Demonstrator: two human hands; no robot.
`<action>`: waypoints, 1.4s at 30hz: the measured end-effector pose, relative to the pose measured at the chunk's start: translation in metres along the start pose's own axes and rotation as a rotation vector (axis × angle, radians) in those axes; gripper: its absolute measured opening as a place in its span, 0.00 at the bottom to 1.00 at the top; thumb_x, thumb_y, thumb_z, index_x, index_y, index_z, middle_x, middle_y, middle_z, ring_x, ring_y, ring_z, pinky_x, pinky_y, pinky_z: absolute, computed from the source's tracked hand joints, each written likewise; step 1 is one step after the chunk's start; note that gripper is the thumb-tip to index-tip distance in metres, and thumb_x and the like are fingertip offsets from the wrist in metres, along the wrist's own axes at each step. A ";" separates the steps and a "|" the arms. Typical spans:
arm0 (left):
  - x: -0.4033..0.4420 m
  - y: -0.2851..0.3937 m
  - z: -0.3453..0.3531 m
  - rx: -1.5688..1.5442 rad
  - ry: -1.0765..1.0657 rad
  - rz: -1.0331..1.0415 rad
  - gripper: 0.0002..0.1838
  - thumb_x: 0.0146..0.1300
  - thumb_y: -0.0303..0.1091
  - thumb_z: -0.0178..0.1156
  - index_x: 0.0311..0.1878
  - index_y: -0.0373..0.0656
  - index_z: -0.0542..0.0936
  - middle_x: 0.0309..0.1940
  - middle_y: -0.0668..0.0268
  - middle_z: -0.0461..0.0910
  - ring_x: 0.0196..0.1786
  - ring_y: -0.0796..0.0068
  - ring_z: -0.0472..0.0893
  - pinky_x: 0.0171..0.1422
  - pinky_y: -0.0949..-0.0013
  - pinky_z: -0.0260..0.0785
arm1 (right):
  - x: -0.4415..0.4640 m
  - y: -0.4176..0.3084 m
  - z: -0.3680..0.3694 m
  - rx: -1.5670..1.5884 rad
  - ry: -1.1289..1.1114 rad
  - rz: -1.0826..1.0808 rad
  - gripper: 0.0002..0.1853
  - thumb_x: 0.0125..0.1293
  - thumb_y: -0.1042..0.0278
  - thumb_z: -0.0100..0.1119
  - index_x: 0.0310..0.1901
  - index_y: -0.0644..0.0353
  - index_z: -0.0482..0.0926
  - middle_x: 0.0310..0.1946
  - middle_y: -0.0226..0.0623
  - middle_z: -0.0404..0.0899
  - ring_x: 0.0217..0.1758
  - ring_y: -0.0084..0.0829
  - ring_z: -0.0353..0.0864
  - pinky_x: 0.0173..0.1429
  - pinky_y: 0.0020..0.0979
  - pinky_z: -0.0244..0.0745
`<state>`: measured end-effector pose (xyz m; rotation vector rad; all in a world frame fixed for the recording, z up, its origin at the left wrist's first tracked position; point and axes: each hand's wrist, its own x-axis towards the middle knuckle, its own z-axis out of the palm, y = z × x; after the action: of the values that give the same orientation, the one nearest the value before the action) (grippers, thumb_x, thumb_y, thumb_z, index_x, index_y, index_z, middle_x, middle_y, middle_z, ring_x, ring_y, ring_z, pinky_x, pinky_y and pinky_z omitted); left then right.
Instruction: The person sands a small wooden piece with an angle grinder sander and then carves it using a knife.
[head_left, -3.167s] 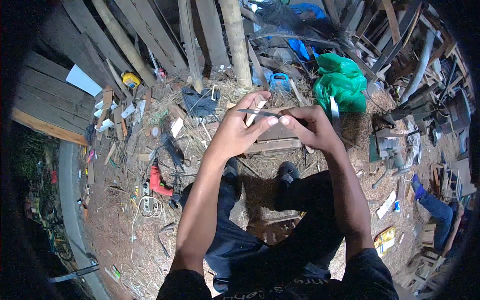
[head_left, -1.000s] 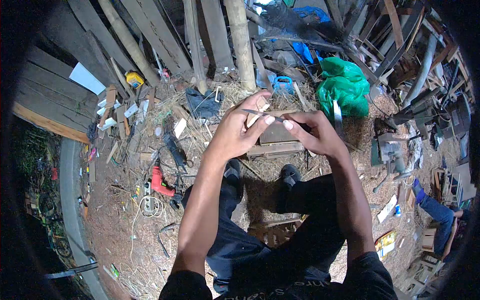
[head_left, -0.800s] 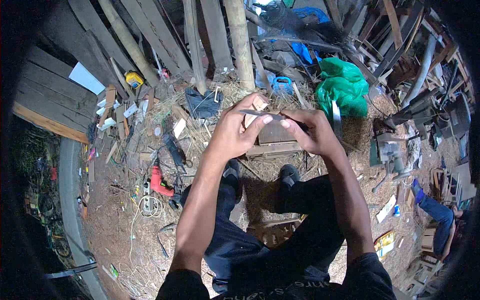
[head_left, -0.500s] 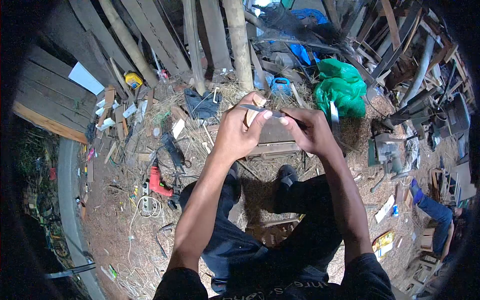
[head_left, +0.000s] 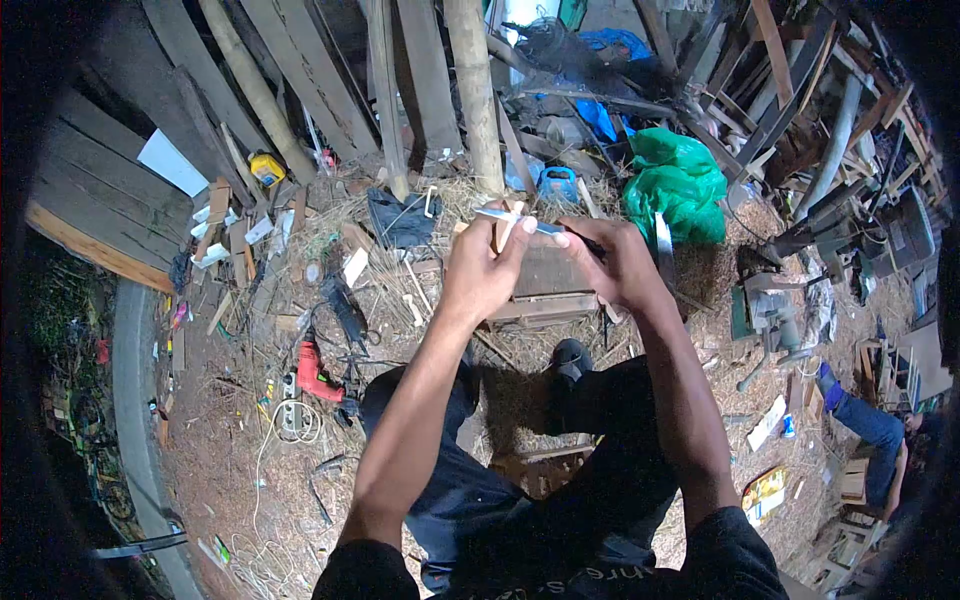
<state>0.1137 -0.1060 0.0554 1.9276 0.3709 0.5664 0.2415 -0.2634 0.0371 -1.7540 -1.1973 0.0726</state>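
My left hand [head_left: 480, 272] is closed around a small piece of pale wood [head_left: 504, 236], which sticks up between thumb and fingers. In my right hand [head_left: 628, 268] is a knife [head_left: 492, 213] whose dark handle is mostly hidden by the fingers. Its blade lies across the wood, pointing left. Both thumbs are close to the blade, the left one near its middle and the right one near the handle. Below the hands stands a low wooden block [head_left: 548, 286], between my feet and the wall.
A red drill [head_left: 316, 372] and a power strip [head_left: 292, 412] with a coiled cord lie on the shaving-covered ground at left. A green plastic bag [head_left: 680, 190] sits at upper right. A bench vise [head_left: 775, 315] stands at right, with another person's leg [head_left: 868, 420] beyond it.
The wood has been turned slightly in my left hand, and more of its pale surface shows. The knife has shifted a little and its blade tilts more. My view has moved slightly.
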 end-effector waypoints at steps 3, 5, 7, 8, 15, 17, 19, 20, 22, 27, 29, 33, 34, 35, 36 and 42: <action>0.005 0.004 -0.004 -0.155 -0.078 -0.069 0.21 0.70 0.42 0.60 0.58 0.36 0.74 0.44 0.65 0.79 0.46 0.79 0.77 0.52 0.71 0.70 | 0.002 -0.005 -0.008 0.295 -0.075 0.129 0.20 0.72 0.53 0.55 0.44 0.64 0.84 0.25 0.31 0.80 0.23 0.27 0.75 0.31 0.31 0.70; 0.009 0.006 -0.014 -0.255 -0.050 -0.239 0.23 0.73 0.49 0.52 0.57 0.38 0.74 0.36 0.68 0.75 0.36 0.80 0.72 0.42 0.73 0.66 | 0.004 -0.011 -0.013 0.512 -0.034 0.259 0.21 0.75 0.51 0.50 0.42 0.63 0.84 0.21 0.23 0.74 0.21 0.21 0.68 0.27 0.26 0.63; 0.013 0.007 -0.022 -0.358 -0.024 -0.414 0.26 0.75 0.56 0.45 0.56 0.41 0.74 0.29 0.72 0.72 0.26 0.82 0.68 0.32 0.74 0.63 | 0.006 -0.013 -0.015 0.706 0.107 0.395 0.23 0.77 0.50 0.46 0.39 0.61 0.83 0.20 0.18 0.69 0.21 0.16 0.63 0.25 0.23 0.57; 0.015 -0.001 -0.018 -0.453 -0.023 -0.312 0.28 0.77 0.55 0.34 0.56 0.42 0.74 0.26 0.73 0.68 0.22 0.84 0.63 0.26 0.74 0.58 | 0.008 -0.013 -0.013 0.746 0.171 0.422 0.18 0.75 0.53 0.53 0.38 0.60 0.83 0.21 0.17 0.69 0.23 0.12 0.63 0.27 0.20 0.55; 0.016 -0.007 -0.013 -0.674 0.130 -0.059 0.12 0.73 0.30 0.47 0.55 0.42 0.73 0.34 0.72 0.75 0.34 0.84 0.73 0.39 0.76 0.67 | 0.016 -0.031 0.021 0.595 0.310 0.444 0.12 0.68 0.61 0.64 0.37 0.62 0.82 0.24 0.18 0.73 0.27 0.12 0.66 0.31 0.21 0.59; 0.012 -0.005 -0.019 -0.715 0.159 -0.063 0.09 0.70 0.29 0.54 0.51 0.41 0.73 0.34 0.73 0.76 0.39 0.82 0.75 0.46 0.76 0.67 | 0.016 -0.030 0.031 0.596 0.336 0.419 0.12 0.69 0.61 0.63 0.38 0.62 0.81 0.25 0.19 0.73 0.27 0.12 0.65 0.31 0.21 0.59; 0.011 -0.008 -0.024 -0.701 0.222 -0.076 0.09 0.69 0.30 0.57 0.50 0.41 0.73 0.34 0.73 0.76 0.38 0.83 0.75 0.45 0.76 0.67 | 0.015 -0.030 0.039 0.562 0.323 0.436 0.12 0.69 0.60 0.62 0.39 0.63 0.82 0.25 0.19 0.73 0.27 0.12 0.65 0.31 0.22 0.58; 0.011 -0.013 -0.028 -0.721 0.230 -0.080 0.10 0.68 0.31 0.60 0.49 0.41 0.73 0.34 0.73 0.76 0.38 0.83 0.75 0.45 0.75 0.68 | 0.014 -0.030 0.039 0.526 0.298 0.463 0.12 0.69 0.60 0.62 0.39 0.63 0.82 0.25 0.19 0.73 0.27 0.12 0.65 0.31 0.22 0.58; 0.010 -0.012 -0.033 -0.720 0.247 -0.067 0.11 0.67 0.31 0.61 0.49 0.41 0.73 0.34 0.73 0.76 0.37 0.83 0.75 0.42 0.75 0.69 | 0.015 -0.041 0.040 0.480 0.276 0.498 0.14 0.69 0.58 0.62 0.40 0.64 0.82 0.25 0.20 0.73 0.28 0.13 0.66 0.31 0.22 0.58; 0.005 -0.006 -0.038 -0.804 0.239 0.007 0.11 0.67 0.30 0.61 0.48 0.39 0.72 0.33 0.70 0.76 0.37 0.78 0.80 0.34 0.73 0.78 | 0.021 -0.062 0.042 0.461 0.239 0.495 0.16 0.68 0.57 0.63 0.40 0.65 0.82 0.30 0.27 0.79 0.35 0.17 0.72 0.41 0.25 0.67; 0.003 0.001 -0.037 -0.831 0.224 0.003 0.11 0.67 0.29 0.61 0.48 0.39 0.72 0.38 0.66 0.79 0.41 0.75 0.82 0.38 0.70 0.80 | 0.021 -0.083 0.037 0.375 0.250 0.395 0.15 0.67 0.58 0.64 0.41 0.65 0.82 0.32 0.29 0.80 0.38 0.18 0.73 0.44 0.26 0.69; 0.006 -0.001 -0.028 -0.835 0.239 0.038 0.10 0.68 0.29 0.60 0.48 0.40 0.71 0.40 0.62 0.81 0.41 0.72 0.83 0.39 0.69 0.80 | 0.017 -0.074 0.038 0.293 0.403 0.156 0.14 0.66 0.61 0.65 0.42 0.66 0.81 0.33 0.30 0.79 0.39 0.20 0.74 0.47 0.28 0.70; 0.006 0.001 -0.025 -0.850 0.232 0.032 0.10 0.68 0.29 0.59 0.48 0.40 0.71 0.40 0.62 0.81 0.41 0.72 0.83 0.39 0.69 0.80 | 0.018 -0.066 0.039 0.218 0.413 0.110 0.13 0.67 0.63 0.65 0.42 0.65 0.82 0.31 0.27 0.78 0.36 0.18 0.73 0.44 0.25 0.71; 0.007 0.002 -0.023 -0.864 0.224 0.024 0.10 0.68 0.29 0.59 0.48 0.40 0.71 0.40 0.62 0.81 0.41 0.72 0.83 0.39 0.68 0.81 | 0.017 -0.059 0.038 0.310 0.390 0.200 0.12 0.67 0.63 0.64 0.42 0.65 0.82 0.30 0.27 0.78 0.34 0.17 0.73 0.43 0.24 0.70; 0.009 0.001 -0.022 -0.854 0.202 0.027 0.09 0.69 0.29 0.58 0.48 0.40 0.70 0.39 0.62 0.81 0.40 0.71 0.84 0.39 0.68 0.81 | 0.014 -0.064 0.033 0.400 0.369 0.298 0.12 0.67 0.63 0.64 0.42 0.65 0.82 0.30 0.26 0.78 0.33 0.17 0.73 0.42 0.23 0.70; 0.005 0.013 -0.013 -0.860 0.189 0.024 0.10 0.68 0.29 0.59 0.48 0.40 0.71 0.38 0.63 0.81 0.38 0.73 0.83 0.38 0.69 0.80 | 0.008 -0.068 0.013 0.378 0.353 0.298 0.10 0.67 0.67 0.64 0.41 0.66 0.83 0.31 0.27 0.81 0.34 0.15 0.75 0.39 0.21 0.70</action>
<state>0.1110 -0.0993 0.0729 1.0561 0.1726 0.7706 0.1924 -0.2460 0.0827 -1.5171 -0.6158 0.1481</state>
